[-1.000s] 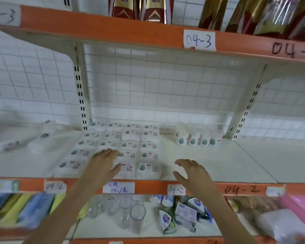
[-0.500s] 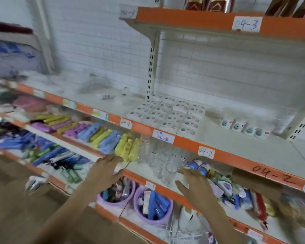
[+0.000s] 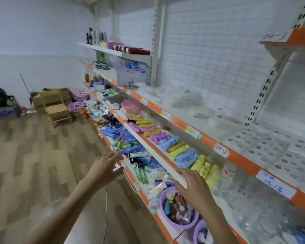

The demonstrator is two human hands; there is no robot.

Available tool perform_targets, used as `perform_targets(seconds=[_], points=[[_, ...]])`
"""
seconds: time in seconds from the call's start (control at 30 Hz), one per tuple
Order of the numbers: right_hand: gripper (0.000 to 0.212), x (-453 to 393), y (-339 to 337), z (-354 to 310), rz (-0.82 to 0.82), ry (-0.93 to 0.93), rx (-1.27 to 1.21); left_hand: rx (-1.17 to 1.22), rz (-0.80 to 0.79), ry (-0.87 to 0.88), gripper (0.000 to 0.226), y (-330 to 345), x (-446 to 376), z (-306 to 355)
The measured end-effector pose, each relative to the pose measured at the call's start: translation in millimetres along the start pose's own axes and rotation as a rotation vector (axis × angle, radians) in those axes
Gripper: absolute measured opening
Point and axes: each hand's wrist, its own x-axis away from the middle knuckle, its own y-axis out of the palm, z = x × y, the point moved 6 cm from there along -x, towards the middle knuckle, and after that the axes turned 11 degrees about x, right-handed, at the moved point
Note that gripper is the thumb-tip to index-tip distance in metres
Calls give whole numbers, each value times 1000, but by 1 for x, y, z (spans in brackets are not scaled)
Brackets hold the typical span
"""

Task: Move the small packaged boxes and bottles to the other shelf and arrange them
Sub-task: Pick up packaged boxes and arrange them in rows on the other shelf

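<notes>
Left hand (image 3: 104, 169) empty, fingers spread, above wooden floor just off lower shelf's front edge; right hand (image 3: 194, 188) empty, fingers loosely apart, over white lip of middle shelf (image 3: 155, 154); small white packaged boxes (image 3: 268, 147) in rows at right end of orange-edged upper shelf (image 3: 208, 140), blurred; bottles not discernible; boxes likely light, stiff, smooth wrap; pinch across short sides, several per grab.
</notes>
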Motion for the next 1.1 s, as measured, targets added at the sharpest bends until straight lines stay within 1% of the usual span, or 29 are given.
perform_targets(seconds=[0.1, 0.17, 0.27, 0.37, 0.5, 0.67, 0.77, 0.8, 0.9, 1.1], points=[[43, -52, 13, -24, 3, -22, 13, -9, 4, -31, 38, -14, -26, -44], [43, -90, 20, -36, 14, -10, -4, -12, -2, -36, 36, -22, -49, -75], [41, -145, 29, -52, 32, 23, -28, -14, -2, -26, 35, -35, -90, -114], [40, -196, 36, -65, 54, 50, -34, -35, -36, 0, 36, -43, -134, -149], [42, -249, 40, -72, 88, 94, -15, 1, -49, 21, 34, -50, -192, -183], [39, -310, 39, -63, 115, 140, -10, 65, -80, 66, 34, -41, -264, -201], [47, -350, 41, -44, 118, 152, -3, 111, -106, 98, 35, -28, -313, -209], [48, -365, 42, -36, 123, 153, 2, 143, -122, 111, 34, -22, -331, -211], [34, -408, 39, -11, 178, 161, 6, 207, -152, 151, 35, -7, -388, -211], [33, -504, 18, 44, 283, 217, 39, 243, -144, 284, 35, 11, -527, -192]])
